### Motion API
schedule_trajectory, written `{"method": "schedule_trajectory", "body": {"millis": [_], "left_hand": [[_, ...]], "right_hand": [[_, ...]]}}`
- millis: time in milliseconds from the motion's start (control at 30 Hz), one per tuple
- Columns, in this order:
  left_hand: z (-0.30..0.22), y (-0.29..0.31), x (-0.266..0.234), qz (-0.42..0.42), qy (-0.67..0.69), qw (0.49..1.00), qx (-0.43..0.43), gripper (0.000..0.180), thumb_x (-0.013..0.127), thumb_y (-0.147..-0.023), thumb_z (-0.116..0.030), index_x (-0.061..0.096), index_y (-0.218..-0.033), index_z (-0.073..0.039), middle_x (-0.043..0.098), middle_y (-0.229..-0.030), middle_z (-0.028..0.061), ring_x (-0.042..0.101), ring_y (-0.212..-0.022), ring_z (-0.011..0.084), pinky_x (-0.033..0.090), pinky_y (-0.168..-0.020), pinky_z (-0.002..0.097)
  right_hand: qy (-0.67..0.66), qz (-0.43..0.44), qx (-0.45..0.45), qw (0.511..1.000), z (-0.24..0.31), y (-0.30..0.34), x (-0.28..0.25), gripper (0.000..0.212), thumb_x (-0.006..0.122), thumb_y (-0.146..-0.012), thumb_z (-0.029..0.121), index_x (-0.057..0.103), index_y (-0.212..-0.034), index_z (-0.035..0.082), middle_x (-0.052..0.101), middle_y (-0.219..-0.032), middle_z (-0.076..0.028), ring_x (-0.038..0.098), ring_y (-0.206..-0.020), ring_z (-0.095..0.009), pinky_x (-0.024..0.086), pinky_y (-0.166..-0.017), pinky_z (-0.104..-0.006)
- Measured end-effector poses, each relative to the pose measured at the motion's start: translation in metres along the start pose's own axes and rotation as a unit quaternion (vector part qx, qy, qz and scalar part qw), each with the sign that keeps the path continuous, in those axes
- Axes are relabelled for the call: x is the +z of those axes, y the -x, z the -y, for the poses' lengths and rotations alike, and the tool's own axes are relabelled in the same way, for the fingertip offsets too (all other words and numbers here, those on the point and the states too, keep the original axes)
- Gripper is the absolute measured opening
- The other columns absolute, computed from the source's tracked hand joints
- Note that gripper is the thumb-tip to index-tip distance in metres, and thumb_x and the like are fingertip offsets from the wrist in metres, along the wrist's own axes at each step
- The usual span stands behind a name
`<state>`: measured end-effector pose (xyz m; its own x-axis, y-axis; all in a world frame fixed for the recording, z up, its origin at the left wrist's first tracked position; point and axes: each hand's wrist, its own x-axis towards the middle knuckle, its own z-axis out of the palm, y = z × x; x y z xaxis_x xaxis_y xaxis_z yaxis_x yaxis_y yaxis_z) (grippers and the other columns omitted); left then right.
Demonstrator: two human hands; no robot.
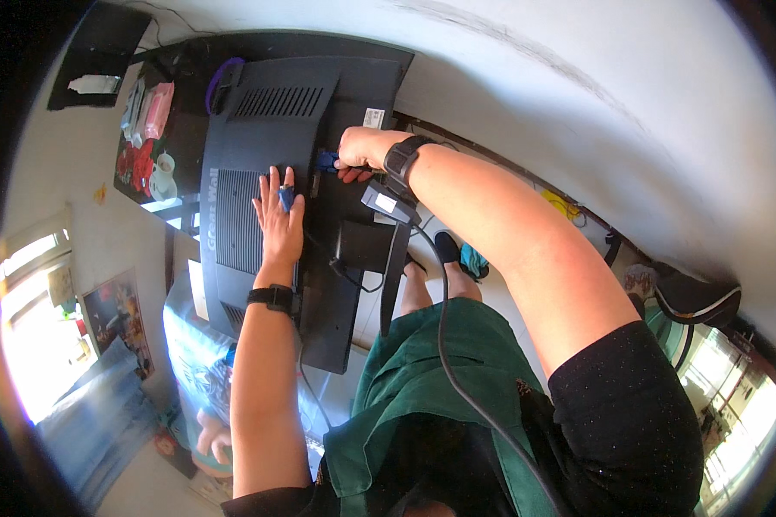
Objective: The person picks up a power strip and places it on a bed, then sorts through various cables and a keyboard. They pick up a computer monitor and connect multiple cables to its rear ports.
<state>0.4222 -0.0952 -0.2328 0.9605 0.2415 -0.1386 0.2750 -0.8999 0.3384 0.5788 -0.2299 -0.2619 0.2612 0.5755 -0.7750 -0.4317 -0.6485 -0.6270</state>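
A large black monitor [259, 129] has its vented back toward me. My left hand [278, 220] lies on that back with fingers spread, and a blue VGA plug [286, 199] is tucked between its thumb and forefinger. At the connector recess, my right hand [360, 153] has its fingers closed on another blue VGA plug [326, 161]. That plug is at the ports; how far it sits in cannot be seen. The black stand [366, 247] juts from the monitor toward me. A dark block with a white label [390, 204] is beside my right wrist, with a thick black cable [444, 345] running down.
Behind the monitor is a dark tabletop [185, 108] with a pink tissue pack [158, 110] and a white cup [163, 177]. A white wall [535, 95] rises on the right, with loose cables along its foot. A bright window [43, 327] is at left.
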Motion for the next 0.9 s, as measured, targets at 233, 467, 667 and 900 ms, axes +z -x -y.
{"method": "schedule_trajectory", "body": {"millis": [233,467,667,900], "left_hand": [[0.0038,0.0012,0.0035,-0.004,-0.001,1.000,0.018,0.048,0.027,-0.089,-0.036,0.029,-0.134,-0.018,0.016,-0.142,0.0076,0.006,-0.132,0.0268,-0.001,-0.104,0.0454],[0.0083,0.0027,0.0055,-0.010,0.001,1.000,0.027,0.048,0.025,-0.089,-0.035,0.029,-0.134,-0.018,0.016,-0.142,0.0077,0.006,-0.132,0.0270,-0.001,-0.104,0.0454],[0.0069,0.0025,0.0043,-0.007,0.008,1.000,0.021,0.051,0.023,-0.089,-0.042,0.029,-0.134,-0.019,0.015,-0.142,0.0068,0.006,-0.132,0.0266,-0.002,-0.104,0.0445],[0.0017,0.0025,0.0023,-0.004,0.023,1.000,0.010,0.048,0.025,-0.088,-0.040,0.032,-0.132,-0.020,0.017,-0.142,0.0065,0.006,-0.132,0.0262,-0.004,-0.104,0.0440]], "right_hand": [[0.002,0.005,-0.014,1.000,-0.0034,-0.0065,-0.0012,0.012,0.050,-0.084,0.009,0.058,-0.087,0.000,0.064,-0.083,-0.009,0.062,-0.073,-0.017,0.048,-0.061,-0.0318],[0.027,-0.005,-0.031,0.999,-0.0004,-0.0028,0.0010,0.011,0.050,-0.084,0.009,0.057,-0.090,0.002,0.064,-0.083,-0.007,0.062,-0.074,-0.016,0.048,-0.062,-0.0304],[0.045,-0.008,-0.039,0.998,-0.0005,-0.0023,0.0002,0.011,0.051,-0.084,0.010,0.057,-0.090,0.003,0.064,-0.081,-0.006,0.062,-0.072,-0.015,0.047,-0.062,-0.0295],[0.099,-0.024,-0.044,0.994,-0.0001,-0.0066,0.0010,0.012,0.051,-0.082,0.010,0.061,-0.084,0.002,0.065,-0.078,-0.006,0.063,-0.068,-0.015,0.048,-0.058,-0.0282]]}}
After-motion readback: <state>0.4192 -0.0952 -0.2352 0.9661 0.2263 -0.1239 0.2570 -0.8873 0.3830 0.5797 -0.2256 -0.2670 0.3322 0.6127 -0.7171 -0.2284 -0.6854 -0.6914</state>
